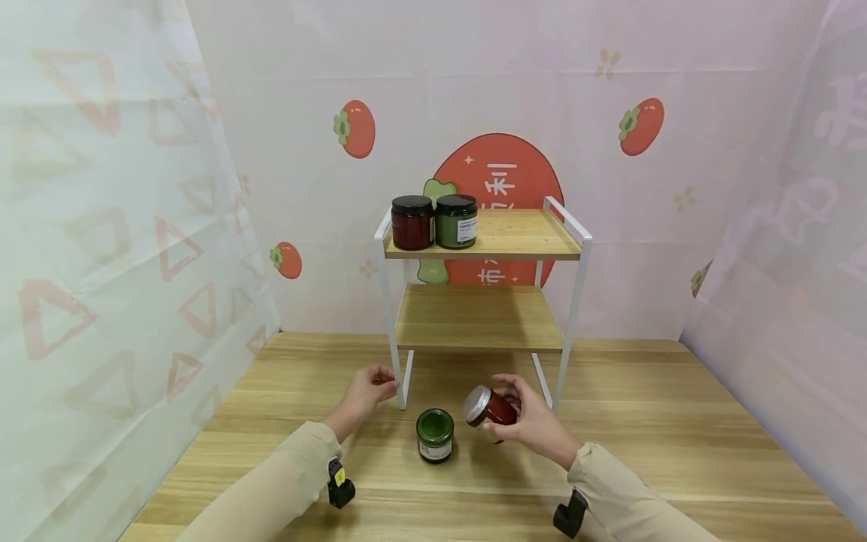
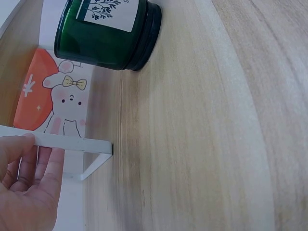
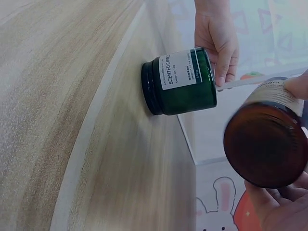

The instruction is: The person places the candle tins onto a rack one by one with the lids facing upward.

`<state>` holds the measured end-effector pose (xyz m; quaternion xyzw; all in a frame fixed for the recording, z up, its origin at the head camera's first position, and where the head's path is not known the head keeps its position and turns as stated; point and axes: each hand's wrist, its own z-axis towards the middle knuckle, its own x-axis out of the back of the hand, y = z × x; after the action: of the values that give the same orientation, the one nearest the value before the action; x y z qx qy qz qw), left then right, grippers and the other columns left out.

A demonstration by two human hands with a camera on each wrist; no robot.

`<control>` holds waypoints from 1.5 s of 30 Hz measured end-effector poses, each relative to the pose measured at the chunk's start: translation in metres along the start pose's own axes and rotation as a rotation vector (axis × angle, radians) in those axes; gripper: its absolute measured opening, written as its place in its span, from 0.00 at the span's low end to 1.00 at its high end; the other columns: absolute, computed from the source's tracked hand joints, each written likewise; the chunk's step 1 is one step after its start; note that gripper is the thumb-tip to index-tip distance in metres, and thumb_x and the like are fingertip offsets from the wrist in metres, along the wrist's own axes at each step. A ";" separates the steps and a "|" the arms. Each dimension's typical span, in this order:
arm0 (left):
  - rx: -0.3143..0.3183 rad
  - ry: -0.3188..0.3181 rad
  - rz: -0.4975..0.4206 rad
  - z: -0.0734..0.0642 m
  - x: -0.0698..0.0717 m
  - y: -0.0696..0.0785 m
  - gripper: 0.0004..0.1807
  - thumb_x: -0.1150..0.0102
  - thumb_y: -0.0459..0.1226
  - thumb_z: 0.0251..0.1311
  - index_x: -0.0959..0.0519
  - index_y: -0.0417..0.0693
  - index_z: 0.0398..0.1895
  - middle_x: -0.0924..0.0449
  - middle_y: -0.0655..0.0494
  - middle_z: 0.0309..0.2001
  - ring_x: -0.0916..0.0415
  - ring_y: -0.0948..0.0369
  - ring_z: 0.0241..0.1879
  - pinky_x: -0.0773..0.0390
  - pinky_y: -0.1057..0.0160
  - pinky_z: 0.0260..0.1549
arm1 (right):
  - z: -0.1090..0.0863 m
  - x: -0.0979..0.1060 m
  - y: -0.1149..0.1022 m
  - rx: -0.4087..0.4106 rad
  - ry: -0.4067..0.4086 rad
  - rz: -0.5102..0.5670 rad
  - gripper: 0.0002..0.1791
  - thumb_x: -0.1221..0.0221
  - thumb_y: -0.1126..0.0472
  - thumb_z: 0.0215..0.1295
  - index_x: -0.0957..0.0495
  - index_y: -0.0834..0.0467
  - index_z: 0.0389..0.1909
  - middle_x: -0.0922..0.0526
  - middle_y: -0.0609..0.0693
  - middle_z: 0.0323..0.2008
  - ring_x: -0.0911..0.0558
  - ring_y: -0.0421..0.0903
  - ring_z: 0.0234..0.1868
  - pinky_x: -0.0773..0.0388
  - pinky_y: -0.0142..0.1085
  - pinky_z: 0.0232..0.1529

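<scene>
In the head view my right hand (image 1: 535, 425) grips a dark red candle jar (image 1: 500, 410) above the table, tipped on its side. The right wrist view shows the round glass base of that candle jar (image 3: 264, 144) and part of its pale label. My left hand (image 1: 368, 393) pinches the white front left leg (image 2: 72, 141) of a small shelf rack between thumb and fingers. Between both hands a green scented candle jar (image 1: 435, 436) stands upside down on its black lid, untouched; its label shows in the right wrist view.
The two-tier rack (image 1: 481, 316) with white metal frame stands behind the hands. On its top board sit a dark red jar (image 1: 413, 228) and a green jar (image 1: 455, 226), side by side at the left, black lids up. Printed cloth walls (image 1: 305, 150) surround the wooden table (image 1: 643, 421).
</scene>
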<state>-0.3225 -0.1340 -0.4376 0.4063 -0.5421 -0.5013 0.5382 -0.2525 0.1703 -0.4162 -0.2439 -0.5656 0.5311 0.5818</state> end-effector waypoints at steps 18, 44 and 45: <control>0.001 -0.020 -0.010 0.002 0.002 -0.002 0.06 0.45 0.23 0.61 0.27 0.29 0.41 0.25 0.45 0.38 0.23 0.45 0.45 0.15 0.63 0.43 | -0.001 0.005 -0.004 0.031 0.007 -0.133 0.34 0.28 0.61 0.50 0.29 0.68 0.57 0.22 0.60 0.51 0.21 0.55 0.53 0.22 0.45 0.56; 0.008 0.005 -0.014 0.002 0.000 -0.001 0.06 0.44 0.22 0.61 0.26 0.28 0.40 0.24 0.43 0.38 0.23 0.46 0.45 0.15 0.58 0.45 | -0.003 0.009 -0.012 0.003 0.058 -0.026 0.33 0.28 0.63 0.51 0.30 0.65 0.58 0.25 0.62 0.53 0.24 0.58 0.58 0.24 0.44 0.61; 0.008 0.005 -0.015 0.002 0.000 -0.001 0.06 0.44 0.22 0.61 0.27 0.28 0.40 0.24 0.43 0.38 0.23 0.46 0.45 0.15 0.58 0.46 | -0.003 0.010 -0.012 0.008 0.060 -0.020 0.33 0.28 0.64 0.51 0.30 0.65 0.58 0.25 0.62 0.53 0.24 0.58 0.58 0.24 0.44 0.61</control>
<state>-0.3250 -0.1340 -0.4388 0.4137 -0.5399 -0.5021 0.5341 -0.2476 0.1759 -0.4021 -0.2518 -0.5483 0.5199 0.6047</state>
